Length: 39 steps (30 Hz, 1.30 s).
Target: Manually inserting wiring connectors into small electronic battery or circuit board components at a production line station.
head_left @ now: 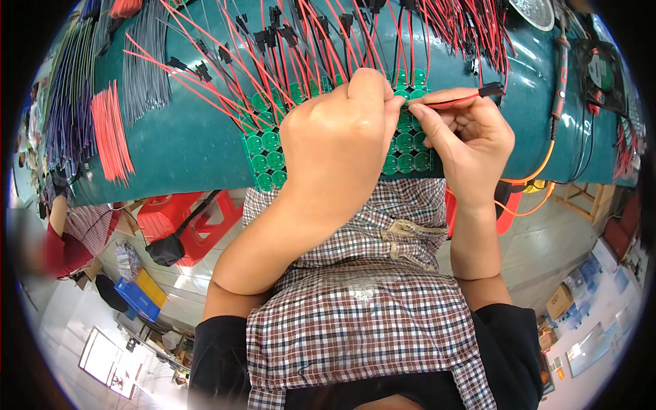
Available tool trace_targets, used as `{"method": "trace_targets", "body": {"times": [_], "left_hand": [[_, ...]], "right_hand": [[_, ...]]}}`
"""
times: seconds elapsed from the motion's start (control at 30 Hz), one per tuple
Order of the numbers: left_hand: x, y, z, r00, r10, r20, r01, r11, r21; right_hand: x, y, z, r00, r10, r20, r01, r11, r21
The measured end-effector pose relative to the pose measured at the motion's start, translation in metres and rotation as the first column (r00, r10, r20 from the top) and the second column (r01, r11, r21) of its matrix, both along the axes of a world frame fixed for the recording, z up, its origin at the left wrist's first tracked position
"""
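Observation:
My right hand (471, 140) pinches a red-and-black connector wire (454, 102), whose black plug end sticks out to the right past the fingers. My left hand (335, 133) is closed with its thumb and finger pressed together, right beside the right fingertips at the wire's other end. What it grips is hidden behind its own fingers. Beneath both hands lies a panel of round green circuit boards (268, 162). Many red and black wires with black plugs (273, 37) rise from its far and left part. The left hand covers the panel's middle.
On the green table mat (178, 150) lie bundles of red wires (111, 133), grey wires (145, 61) and purple wires (72, 102) at left. A soldering iron (560, 78) with an orange cord and a black fan (601, 75) are at right. Red stools (188, 225) stand below the table; another person's sleeve (65, 253) shows at far left.

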State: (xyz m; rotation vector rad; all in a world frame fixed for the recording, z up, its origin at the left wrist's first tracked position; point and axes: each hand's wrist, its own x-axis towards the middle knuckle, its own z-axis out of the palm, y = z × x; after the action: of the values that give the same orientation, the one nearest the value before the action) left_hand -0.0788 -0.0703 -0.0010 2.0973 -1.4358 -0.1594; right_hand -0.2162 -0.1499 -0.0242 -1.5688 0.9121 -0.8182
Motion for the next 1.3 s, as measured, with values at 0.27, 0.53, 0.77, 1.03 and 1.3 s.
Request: {"method": "trace_targets", "body": {"times": [0.27,0.53,0.77,1.03,1.3], "left_hand": [[0.035,0.026,0.038,0.916,0.195,-0.351,-0.233,0.97,-0.068],[0.161,0.095,0.041,0.769,0.636,-0.071,-0.638,0.77,-0.019],[0.293,0.188,-0.005,0.591,0.621,0.515,-0.781,0.6,0.173],[0.363,0.243,-0.045,0.747,0.662,-0.061,-0.605,0.714,0.353],[0.344,0.232,-0.034,0.814,0.579,-0.047,-0.536,0.779,0.326]], "right_hand": [[-0.002,0.0,-0.005,0.998,0.028,-0.057,-0.03,0.999,-0.029],[0.002,0.0,-0.007,1.0,0.021,0.016,-0.02,0.997,-0.07],[0.0,-0.001,-0.011,1.0,0.015,-0.004,-0.015,0.998,-0.067],[0.0,0.001,-0.012,1.0,-0.001,0.025,0.003,0.998,-0.065],[0.0,0.002,-0.013,0.999,0.002,0.038,0.002,0.994,-0.107]]}}
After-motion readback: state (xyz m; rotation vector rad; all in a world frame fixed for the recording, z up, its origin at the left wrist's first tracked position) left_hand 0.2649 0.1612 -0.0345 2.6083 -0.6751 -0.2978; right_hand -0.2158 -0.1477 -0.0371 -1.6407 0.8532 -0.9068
